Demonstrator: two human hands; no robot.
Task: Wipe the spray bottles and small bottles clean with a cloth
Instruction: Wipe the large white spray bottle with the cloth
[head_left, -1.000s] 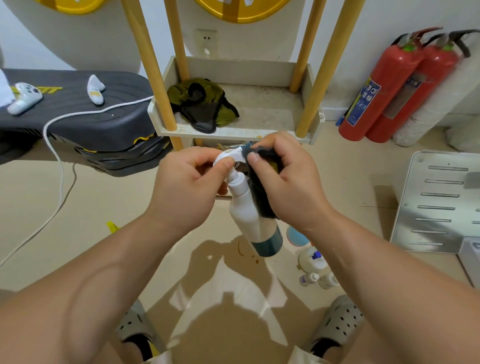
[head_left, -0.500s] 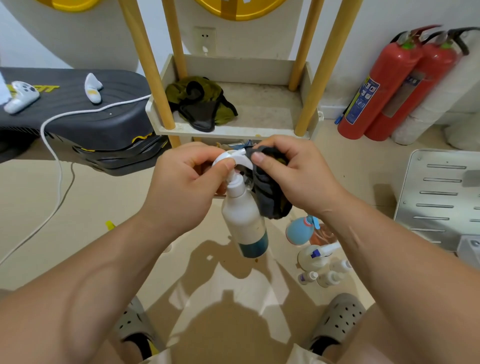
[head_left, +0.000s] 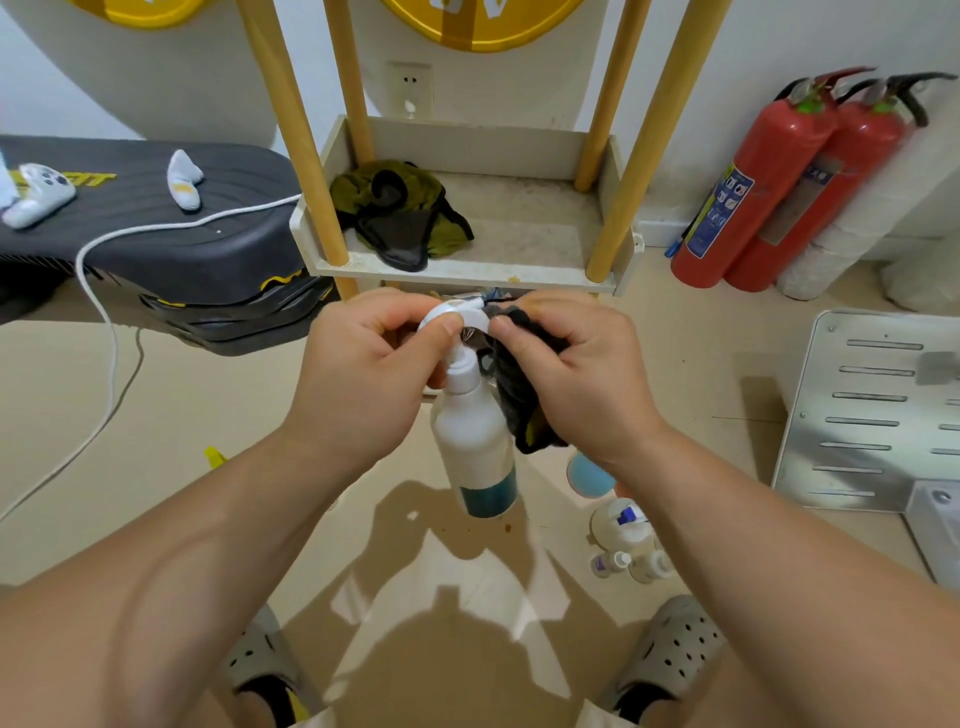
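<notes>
- The white spray bottle (head_left: 475, 441) is up in the air in front of the person, over the floor (head_left: 156, 415) and just in front of the low shelf (head_left: 467, 273). It hangs by its top only.
- The left hand (head_left: 363, 374) pinches the spray head (head_left: 454, 314) between thumb and curled fingers, so the whole weight dangles from that one small piece.
- The right hand (head_left: 582, 374) is closed around a bunched dark cloth (head_left: 519, 400), which it pushes against the nozzle side of the head. The loose end droops beside the bottle's shoulder.
- Handling guess: it's smooth, stiff plastic, and probably light. There's a teal band at the bottom, and I can't tell if that's liquid or label. It would likely be slick if the cloth is damp.
- A dangling bottle will swing and twist under rubbing. For the body I'd grip the neck or wrap the shoulder, and save the head pinch for the fiddly trigger bits.
- The cloth is soft and floppy, so it should fold easily into the gap under the head. A wad over one fingertip ought to work best there.
- The small bottles (head_left: 631, 565) stand on the floor by the right foot, close to a bigger white one (head_left: 615, 519). They look tiny and tippy, so each probably needs picking up and pinching round the middle to wipe it.
</notes>
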